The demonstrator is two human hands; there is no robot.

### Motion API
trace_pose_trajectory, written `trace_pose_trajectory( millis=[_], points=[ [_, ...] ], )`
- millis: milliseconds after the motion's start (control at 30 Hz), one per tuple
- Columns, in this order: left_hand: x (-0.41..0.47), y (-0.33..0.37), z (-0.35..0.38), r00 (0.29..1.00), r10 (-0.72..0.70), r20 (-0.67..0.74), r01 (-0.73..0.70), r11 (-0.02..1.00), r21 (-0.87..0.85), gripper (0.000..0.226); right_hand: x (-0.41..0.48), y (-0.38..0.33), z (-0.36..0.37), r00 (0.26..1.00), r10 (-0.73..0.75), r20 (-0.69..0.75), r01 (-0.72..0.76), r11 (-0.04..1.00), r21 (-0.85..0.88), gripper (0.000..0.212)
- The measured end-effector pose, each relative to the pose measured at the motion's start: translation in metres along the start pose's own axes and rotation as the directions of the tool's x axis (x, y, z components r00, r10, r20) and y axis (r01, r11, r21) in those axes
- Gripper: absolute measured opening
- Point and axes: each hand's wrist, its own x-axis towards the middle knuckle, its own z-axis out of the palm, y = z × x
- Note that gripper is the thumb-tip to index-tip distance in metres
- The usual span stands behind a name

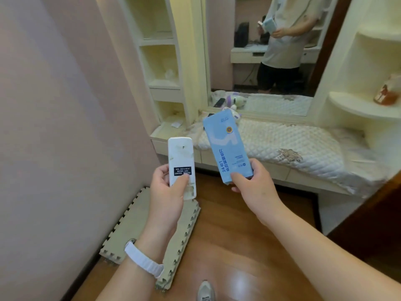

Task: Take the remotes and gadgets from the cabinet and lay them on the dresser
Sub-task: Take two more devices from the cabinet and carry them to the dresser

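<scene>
White remote (181, 168) sits clamped in the left hand (169, 192) and the right hand (253, 183) pinches a blue box (227, 148) by its lower end, short of the dresser's (208, 158) front edge, so the box could tip and fall.

A white woven strap (143, 260) circles the left wrist, forearms sleeveless, and a grey sneaker (206, 291) shows below.

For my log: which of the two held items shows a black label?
The white remote in the left hand; its black label faces the camera. The blue box in the right hand shows none.
</scene>
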Motion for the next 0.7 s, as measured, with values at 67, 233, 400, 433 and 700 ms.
trace_pose_trajectory(
  millis=[67, 233, 400, 433, 700],
  points=[
    [0.03, -0.007, 0.011, 0.999, -0.026, 0.042, 0.027, 1.0, -0.015, 0.026, 0.025, 0.002, 0.002, 0.999, 0.023, -0.047, -0.024, 0.999, -0.028, 0.017],
    [0.107, -0.016, 0.023, 0.991, -0.069, 0.114, 0.076, 0.996, -0.057, 0.025, 0.092, 0.001, 0.022, 0.992, 0.061, -0.108, -0.07, 0.994, -0.082, 0.019],
    [0.177, -0.028, 0.042, 0.975, -0.078, 0.21, 0.091, 0.994, -0.056, 0.026, 0.141, 0.006, 0.029, 0.974, 0.102, -0.201, -0.126, 0.986, -0.112, 0.018],
    [0.189, -0.03, 0.05, 0.968, -0.079, 0.237, 0.095, 0.994, -0.058, 0.027, 0.15, 0.008, 0.027, 0.969, 0.106, -0.224, -0.134, 0.985, -0.112, 0.018],
    [0.253, -0.049, 0.111, 0.899, -0.134, 0.417, 0.14, 0.99, 0.016, 0.026, 0.197, 0.021, 0.001, 0.928, 0.138, -0.347, -0.177, 0.981, -0.081, 0.018]
  ],
)
